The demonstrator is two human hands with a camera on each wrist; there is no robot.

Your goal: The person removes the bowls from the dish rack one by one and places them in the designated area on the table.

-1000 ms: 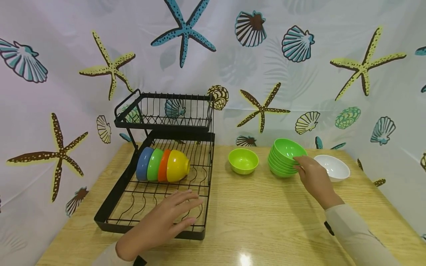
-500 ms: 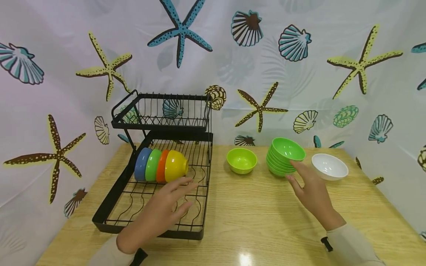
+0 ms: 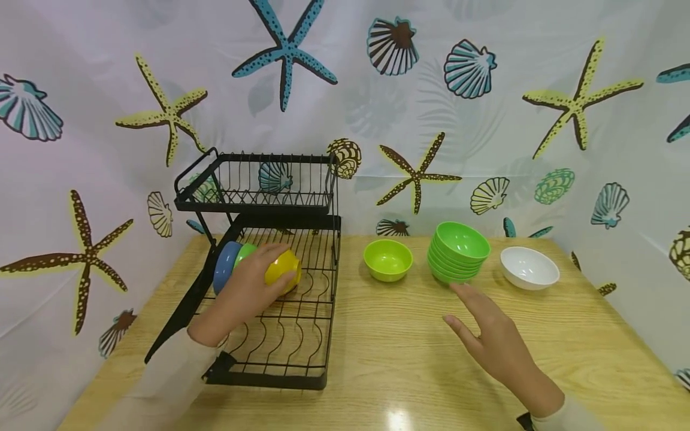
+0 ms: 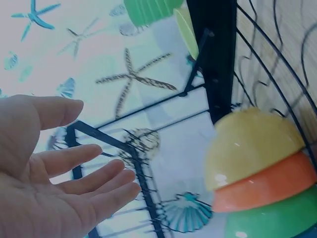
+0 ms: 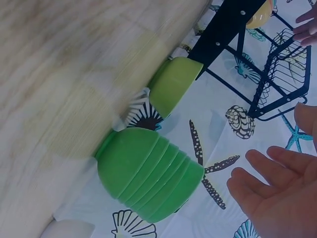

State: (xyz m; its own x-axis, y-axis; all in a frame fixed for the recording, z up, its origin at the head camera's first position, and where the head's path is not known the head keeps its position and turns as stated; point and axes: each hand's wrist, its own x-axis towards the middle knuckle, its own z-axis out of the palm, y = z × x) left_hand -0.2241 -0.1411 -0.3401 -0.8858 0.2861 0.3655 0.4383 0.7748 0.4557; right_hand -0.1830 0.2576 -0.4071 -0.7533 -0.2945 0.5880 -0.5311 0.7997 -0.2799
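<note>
My left hand (image 3: 250,284) is over the lower tier of the black dish rack (image 3: 272,378), in front of a row of bowls standing on edge. Blue (image 3: 223,269), green (image 3: 244,254) and yellow (image 3: 283,268) bowls show around it; the orange bowl (image 4: 262,184) between them appears in the left wrist view. There, the fingers are spread and apart from the bowls. My right hand (image 3: 495,347) hovers above the table with thumb and fingers apart, holding nothing. Just beyond it stands a leaning stack of nested green bowls (image 3: 457,254).
A lime-green bowl (image 3: 388,261) sits between the rack and the stack. The white bowl (image 3: 529,268) lies right of the stack. Above the back of the rack is a raised wire tier (image 3: 253,197). A patterned curtain (image 3: 345,54) encloses the wooden table (image 3: 399,353).
My right hand has left the green stack and drawn back toward me, its fingers spreading. My left hand has moved forward and left to the bowls in the rack.
</note>
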